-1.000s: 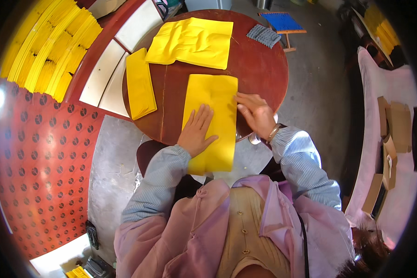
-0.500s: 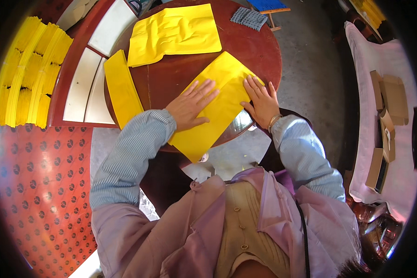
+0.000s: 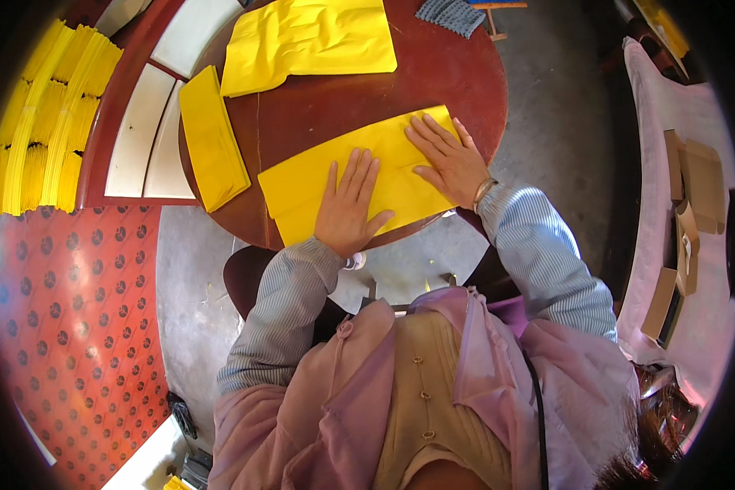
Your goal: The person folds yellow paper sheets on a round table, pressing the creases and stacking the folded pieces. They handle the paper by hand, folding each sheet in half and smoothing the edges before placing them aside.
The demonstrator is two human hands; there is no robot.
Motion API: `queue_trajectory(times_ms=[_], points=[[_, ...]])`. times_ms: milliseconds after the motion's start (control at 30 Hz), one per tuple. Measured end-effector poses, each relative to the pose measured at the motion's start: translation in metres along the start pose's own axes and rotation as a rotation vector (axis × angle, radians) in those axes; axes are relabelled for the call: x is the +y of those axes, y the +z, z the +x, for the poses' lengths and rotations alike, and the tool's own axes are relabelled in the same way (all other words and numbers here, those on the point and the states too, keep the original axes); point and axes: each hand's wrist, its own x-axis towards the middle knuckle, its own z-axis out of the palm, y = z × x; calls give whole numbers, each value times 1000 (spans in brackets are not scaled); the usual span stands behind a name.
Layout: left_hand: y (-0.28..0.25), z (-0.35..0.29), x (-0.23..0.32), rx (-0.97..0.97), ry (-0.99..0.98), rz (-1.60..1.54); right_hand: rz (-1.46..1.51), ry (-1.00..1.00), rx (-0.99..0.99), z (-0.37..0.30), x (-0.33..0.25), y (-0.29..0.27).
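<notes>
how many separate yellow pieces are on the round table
3: a wide piece at the far side, a narrow piece at the left, and a near piece under the left hand and right hand. More layers may be hidden beneath.

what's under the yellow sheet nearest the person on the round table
The yellow sheet lies on the red-brown table, whose bare top shows beyond the sheet's far edge. The tabletop directly beneath is covered, so anything between them cannot be seen.

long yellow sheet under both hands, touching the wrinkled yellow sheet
Apart: the head view shows reddish-brown round tabletop between the long yellow sheet and the wrinkled yellow sheet.
</notes>
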Motion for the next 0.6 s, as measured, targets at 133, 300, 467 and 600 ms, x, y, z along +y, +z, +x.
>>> queue_trajectory(times_ms=[133,300,467,600], points=[[-5,0,-2,-28,27,-2,12,-60,-92,-8,15,7],[-10,-4,2,-80,63,-49,121,-183,-238,-44,30,-27],[-14,-7,7,-127,70,-26,102,-276,-367,-56,36,-36],[-14,-6,10,-156,55,-31,100,-387,-237,-51,51,-24]])
